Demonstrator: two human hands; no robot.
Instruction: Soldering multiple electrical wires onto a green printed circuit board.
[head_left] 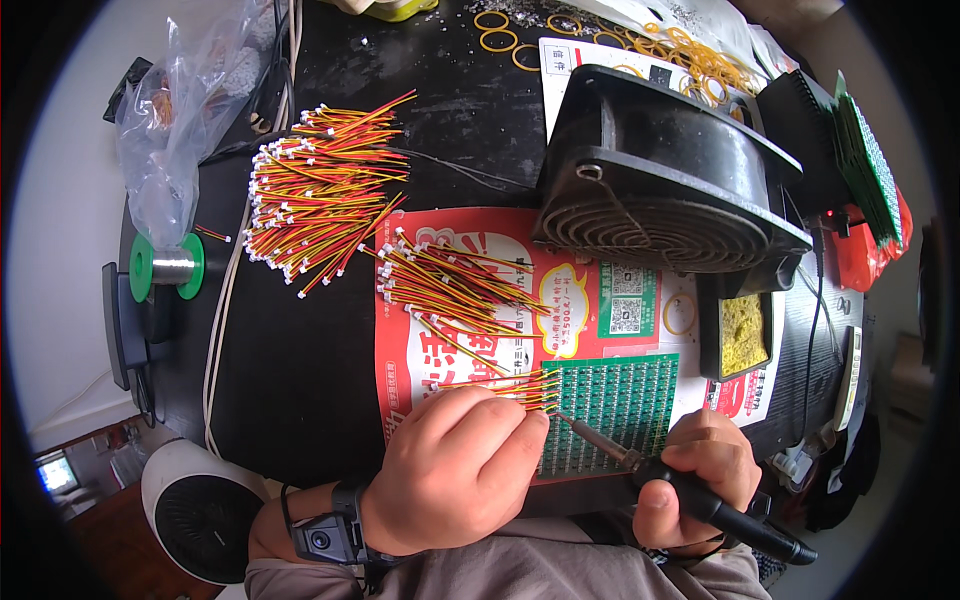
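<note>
My right hand [705, 470] grips the black handle of a soldering iron [735, 520], whose metal tip points left to the edge of a green circuit board [610, 415]. Beside that tip, my left hand [455, 470] is closed in a pinch on a thin wire; most of its length is hidden by the fingers. Several red and yellow wires [515, 385] run from above my left knuckles to the board's left edge. A loose bunch of red, yellow and dark wires with white connectors [450, 285] lies just beyond, on a red and white printed sheet [400, 350].
A larger wire pile [320, 190] lies far left. A black fan [670, 170] stands beyond the board, near a yellow sponge [743, 335] in a holder. At left are a solder spool [165, 268] and a white cable [222, 310]. Rubber bands [700, 65] and stacked green boards [865, 160] lie far right.
</note>
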